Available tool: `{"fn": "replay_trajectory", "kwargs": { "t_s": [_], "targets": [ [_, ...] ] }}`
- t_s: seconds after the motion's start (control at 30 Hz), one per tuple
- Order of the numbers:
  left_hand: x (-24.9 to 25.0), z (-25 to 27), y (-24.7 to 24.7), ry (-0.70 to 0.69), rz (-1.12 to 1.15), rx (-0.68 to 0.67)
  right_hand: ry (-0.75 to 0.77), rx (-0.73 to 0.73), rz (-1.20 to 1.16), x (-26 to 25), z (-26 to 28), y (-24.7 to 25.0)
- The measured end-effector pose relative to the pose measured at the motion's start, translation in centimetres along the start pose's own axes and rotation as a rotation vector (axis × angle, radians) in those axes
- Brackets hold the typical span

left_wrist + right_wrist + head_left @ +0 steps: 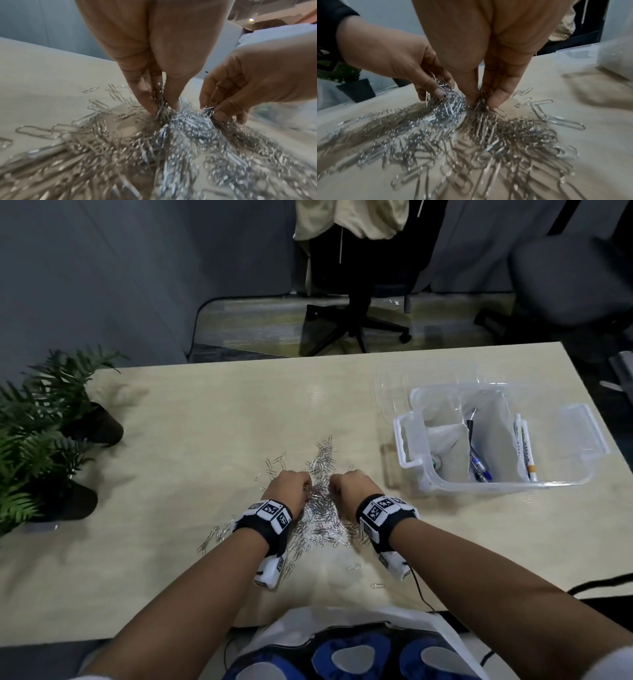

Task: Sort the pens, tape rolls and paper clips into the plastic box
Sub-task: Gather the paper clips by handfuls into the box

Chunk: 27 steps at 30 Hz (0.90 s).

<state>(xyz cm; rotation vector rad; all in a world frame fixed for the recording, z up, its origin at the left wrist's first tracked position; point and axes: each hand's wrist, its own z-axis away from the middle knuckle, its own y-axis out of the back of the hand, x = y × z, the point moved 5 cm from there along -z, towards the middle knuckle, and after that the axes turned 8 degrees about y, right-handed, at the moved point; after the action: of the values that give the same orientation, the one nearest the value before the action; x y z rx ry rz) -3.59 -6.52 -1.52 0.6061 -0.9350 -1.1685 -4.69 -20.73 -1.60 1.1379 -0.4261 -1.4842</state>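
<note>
You were mid-gather on the paper clips (320,501) — your left hand (291,486) and right hand (347,486) each had a pinching grip on a bunch from the heap on the table (191,419). Next, I judge, lift both bunches to the plastic box (493,440) — squeeze firmly, since loose clips may slip.

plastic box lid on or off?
Off. The plastic box is open-topped, with pens visible inside; a clear lid lies on the table behind it.
</note>
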Motion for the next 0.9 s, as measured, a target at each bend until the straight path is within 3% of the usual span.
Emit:
{"fn": "replay_trajectory", "kwargs": {
  "t_s": [0.37,0.9],
  "targets": [
    [-0.2,-0.1,2.7,0.113,0.295,0.036,-0.019,0.121,-0.184,0.7,-0.3,2.5],
    [-0.8,0.2,4.2,0.144,0.375,0.061,-0.026,0.208,-0.270,0.1,-0.2,4.4]
  ]
}}
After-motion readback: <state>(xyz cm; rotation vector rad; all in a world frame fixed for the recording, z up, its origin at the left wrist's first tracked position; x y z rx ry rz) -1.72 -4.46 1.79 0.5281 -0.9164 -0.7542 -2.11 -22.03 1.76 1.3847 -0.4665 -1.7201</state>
